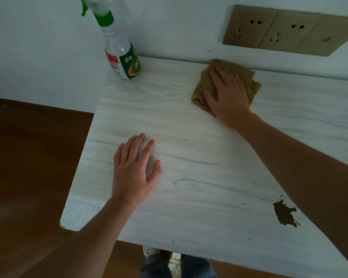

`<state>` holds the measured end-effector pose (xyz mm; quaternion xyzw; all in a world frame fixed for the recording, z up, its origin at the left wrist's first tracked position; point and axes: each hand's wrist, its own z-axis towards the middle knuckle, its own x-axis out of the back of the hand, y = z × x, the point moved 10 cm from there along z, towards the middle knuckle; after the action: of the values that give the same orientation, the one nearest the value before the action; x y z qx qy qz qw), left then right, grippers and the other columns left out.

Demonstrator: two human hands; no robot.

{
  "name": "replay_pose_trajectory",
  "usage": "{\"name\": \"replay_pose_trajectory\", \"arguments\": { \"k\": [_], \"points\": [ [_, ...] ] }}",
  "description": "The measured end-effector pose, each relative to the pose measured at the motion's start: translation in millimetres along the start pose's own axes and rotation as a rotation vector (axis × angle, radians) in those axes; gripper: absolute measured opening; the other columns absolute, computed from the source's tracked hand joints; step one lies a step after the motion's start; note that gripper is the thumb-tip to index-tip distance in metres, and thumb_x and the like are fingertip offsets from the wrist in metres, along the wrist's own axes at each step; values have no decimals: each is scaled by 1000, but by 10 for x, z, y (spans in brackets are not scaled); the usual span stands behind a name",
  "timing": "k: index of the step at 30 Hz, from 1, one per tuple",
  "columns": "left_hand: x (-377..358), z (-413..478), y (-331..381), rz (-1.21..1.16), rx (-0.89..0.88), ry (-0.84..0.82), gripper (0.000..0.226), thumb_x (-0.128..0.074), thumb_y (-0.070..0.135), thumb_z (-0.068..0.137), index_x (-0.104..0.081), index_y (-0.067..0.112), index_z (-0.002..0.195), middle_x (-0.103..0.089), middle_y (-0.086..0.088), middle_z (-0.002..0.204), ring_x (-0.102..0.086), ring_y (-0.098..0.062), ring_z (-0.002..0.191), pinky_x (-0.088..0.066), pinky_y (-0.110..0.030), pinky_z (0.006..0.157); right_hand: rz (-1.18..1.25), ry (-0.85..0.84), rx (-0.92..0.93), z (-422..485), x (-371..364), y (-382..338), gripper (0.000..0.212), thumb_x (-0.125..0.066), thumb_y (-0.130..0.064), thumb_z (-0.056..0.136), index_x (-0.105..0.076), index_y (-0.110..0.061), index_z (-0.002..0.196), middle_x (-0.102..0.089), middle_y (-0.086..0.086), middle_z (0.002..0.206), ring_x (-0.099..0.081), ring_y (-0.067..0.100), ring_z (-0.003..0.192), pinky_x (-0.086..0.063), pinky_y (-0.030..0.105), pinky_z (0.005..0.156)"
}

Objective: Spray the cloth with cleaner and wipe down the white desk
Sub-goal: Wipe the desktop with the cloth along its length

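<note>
Right fingers [222, 77] flat on cloth [254, 87]; bottle [122, 57] label illegible.

Tan cloth [251, 83] — white wood-grain desk [189, 127], brown-stained.

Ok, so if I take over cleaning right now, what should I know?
Left hand lies flat and empty on the white desk.
Right hand presses flat on the brown cloth near the back edge.
Spray bottle stands at the back left corner.
Whether the cloth is sprayed cannot be told.
Left to do: wipe the desk, including the dark mark near the front.
</note>
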<state>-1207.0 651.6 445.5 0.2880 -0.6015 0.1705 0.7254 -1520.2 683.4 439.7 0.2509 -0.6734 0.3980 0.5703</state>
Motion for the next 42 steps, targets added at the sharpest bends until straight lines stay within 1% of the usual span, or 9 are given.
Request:
{"name": "replay_pose_trajectory", "arguments": {
  "k": [7,12,16,20,24,29,34,38,42],
  "points": [
    [-8,8,2,2,0,7,56,-50,45,97,-56,16,145,-45,-10,157,-38,-31,148,-29,-54,121,-52,-10,-60,1,-63,-38,75,-29,-54,95,-25,-14,158,-25,9,164,-17,28,153,-8,46,125],
    [2,11,17,11,2,-3,55,-50,44,97,-56,17,145,-45,-11,157,-38,-32,148,-30,-54,120,-35,-98,301,-692,-306,-837,77,-26,-57,92,-28,-15,157,-24,7,165,-17,26,154,-7,44,125],
    [-5,5,24,26,0,-18,55,-49,44,98,-54,17,145,-44,-11,158,-38,-32,148,-31,-55,120,-53,-145,489,-1107,-360,-793,72,-30,-56,99,-20,-19,160,-16,2,167,-10,20,155,-6,43,126],
    [-3,9,30,25,4,-17,56,-47,45,98,-55,15,145,-44,-11,157,-38,-33,148,-31,-56,120,-28,-52,283,-694,-91,-21,73,-31,-59,95,-32,-19,156,-29,7,163,-25,28,151,-12,44,124],
    [4,11,38,4,9,-9,57,-46,45,97,-56,15,144,-45,-12,157,-37,-33,148,-30,-57,120,-33,0,20,-312,124,812,72,-33,-58,97,-26,-20,158,-24,5,165,-17,25,153,-8,44,126],
    [8,4,34,9,7,-4,56,-49,43,97,-56,15,144,-45,-12,157,-37,-34,147,-33,-58,118,-54,8,-81,-313,90,793,74,-30,-56,97,-21,-18,159,-19,5,167,-12,24,154,-4,44,126],
    [12,12,31,17,5,-9,55,-52,42,97,-54,15,144,-44,-12,156,-38,-34,147,-34,-58,117,-44,-57,202,-925,-100,-97,76,-27,-57,94,-28,-14,157,-25,8,165,-17,27,153,-9,47,125],
    [3,6,29,28,3,-19,54,-54,42,97,-53,16,145,-44,-12,157,-37,-34,147,-34,-57,118,-63,-135,516,-1560,-346,-827,73,-35,-54,98,-22,-17,159,-17,5,167,-10,23,155,-7,46,126],
    [1,11,26,12,0,-12,54,-54,41,97,-55,15,145,-44,-12,157,-38,-33,148,-33,-56,118,-69,-176,613,-1421,-351,-684,73,-34,-57,99,-19,-20,160,-16,3,167,-10,21,155,-4,43,126]
  ]
}}
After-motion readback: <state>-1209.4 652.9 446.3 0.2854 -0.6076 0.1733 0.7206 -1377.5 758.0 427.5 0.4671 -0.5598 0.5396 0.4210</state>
